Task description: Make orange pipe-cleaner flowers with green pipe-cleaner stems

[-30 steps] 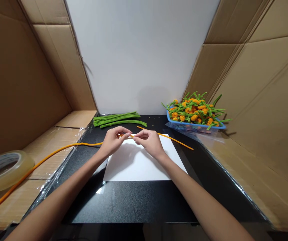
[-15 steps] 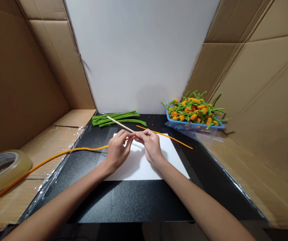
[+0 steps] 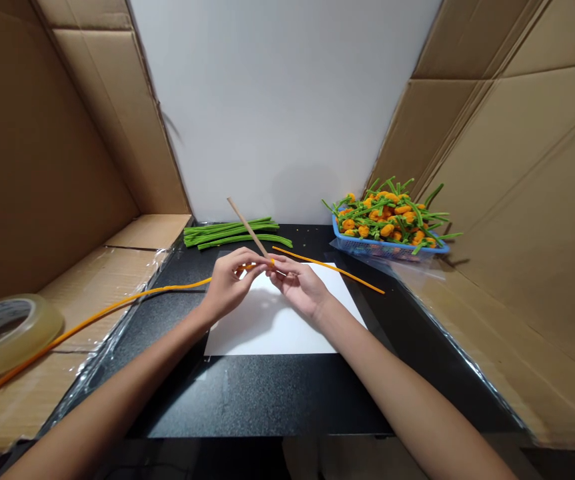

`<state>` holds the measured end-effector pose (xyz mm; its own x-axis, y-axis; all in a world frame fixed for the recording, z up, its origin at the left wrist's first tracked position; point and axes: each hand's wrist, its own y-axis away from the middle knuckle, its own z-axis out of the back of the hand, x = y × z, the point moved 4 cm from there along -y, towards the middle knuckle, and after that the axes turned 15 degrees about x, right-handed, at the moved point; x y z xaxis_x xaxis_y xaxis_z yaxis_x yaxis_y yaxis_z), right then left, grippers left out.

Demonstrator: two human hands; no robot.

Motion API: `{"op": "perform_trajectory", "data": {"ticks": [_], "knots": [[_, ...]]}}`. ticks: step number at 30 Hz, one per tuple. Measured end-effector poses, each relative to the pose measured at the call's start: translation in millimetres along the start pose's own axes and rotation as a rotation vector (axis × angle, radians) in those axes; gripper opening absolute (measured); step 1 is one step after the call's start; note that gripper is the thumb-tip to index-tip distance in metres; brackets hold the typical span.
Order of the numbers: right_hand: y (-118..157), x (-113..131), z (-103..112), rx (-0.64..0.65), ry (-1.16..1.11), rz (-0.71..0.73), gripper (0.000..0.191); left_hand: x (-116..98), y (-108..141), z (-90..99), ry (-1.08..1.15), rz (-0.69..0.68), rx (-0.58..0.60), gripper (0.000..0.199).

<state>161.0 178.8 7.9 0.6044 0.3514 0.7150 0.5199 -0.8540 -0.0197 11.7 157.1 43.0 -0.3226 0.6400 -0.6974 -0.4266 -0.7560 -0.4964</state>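
Note:
Over the white paper (image 3: 272,337), my two hands meet at their fingertips around the lower end of a thin wooden stick (image 3: 248,228). My left hand (image 3: 228,281) pinches a long orange pipe cleaner (image 3: 165,289), which trails off to the lower left. A small bit of orange is wrapped at the stick's lower end, between the fingertips. My right hand (image 3: 303,285) is closed on the stick there, its palm turned partly up. Just beyond it, a shorter orange pipe cleaner (image 3: 340,273) lies slanting across the paper's edge onto the black table.
Green pipe cleaners (image 3: 232,233) lie bundled at the back left. A blue basket (image 3: 387,249) heaped with orange and green pipe-cleaner pieces stands at the back right. At far left a tape roll (image 3: 45,333) rests on cardboard. Cardboard walls (image 3: 532,200) flank the black table (image 3: 267,400).
The stick has tilted more upright, its upper end rising and shifting right. My right hand has rolled so its palm shows more. The left hand has moved slightly left.

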Motion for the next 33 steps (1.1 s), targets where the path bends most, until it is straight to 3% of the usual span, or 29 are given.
{"op": "perform_trajectory", "data": {"ticks": [6, 9, 13, 17, 21, 23, 27, 30, 33], "knots": [[1.1, 3.9, -0.9, 0.092, 0.001, -0.044, 0.014, 30.0, -5.5, 2.1, 0.342, 0.227, 0.033, 0.032], [2.0, 8.0, 1.3, 0.195, 0.151, -0.092, 0.012, 34.8, -8.4, 3.2, 0.33, 0.248, 0.193, 0.032], [5.1, 19.7, 2.8, 0.351, 0.545, -0.143, 0.017, 38.4, -8.7, 5.3, 0.257, 0.293, 0.389, 0.031], [10.6, 25.5, -4.7, 0.48, 0.898, -0.201, 0.02, 39.7, -4.2, 1.1, 0.245, 0.339, 0.662, 0.032], [14.9, 18.4, -15.9, 0.578, 1.026, -0.243, 0.02, 36.2, -1.8, 0.4, 0.229, 0.304, 0.806, 0.028], [14.8, 17.5, -17.8, 0.523, 1.084, -0.194, 0.022, 34.5, -3.4, 2.4, 0.159, 0.289, 0.754, 0.026], [13.0, 23.5, -15.8, 0.314, 1.265, -0.05, 0.029, 25.8, -7.7, 6.5, -0.13, 0.204, 0.492, 0.017], [11.6, 25.5, -12.4, 0.202, 1.37, -0.031, 0.032, 13.6, -6.5, 2.2, -0.454, 0.081, 0.364, 0.011], [8.5, 21.8, -6.3, 0.116, 1.396, -0.049, 0.02, 1.9, -2.6, -6.3, -0.746, -0.064, 0.292, 0.015]]}}
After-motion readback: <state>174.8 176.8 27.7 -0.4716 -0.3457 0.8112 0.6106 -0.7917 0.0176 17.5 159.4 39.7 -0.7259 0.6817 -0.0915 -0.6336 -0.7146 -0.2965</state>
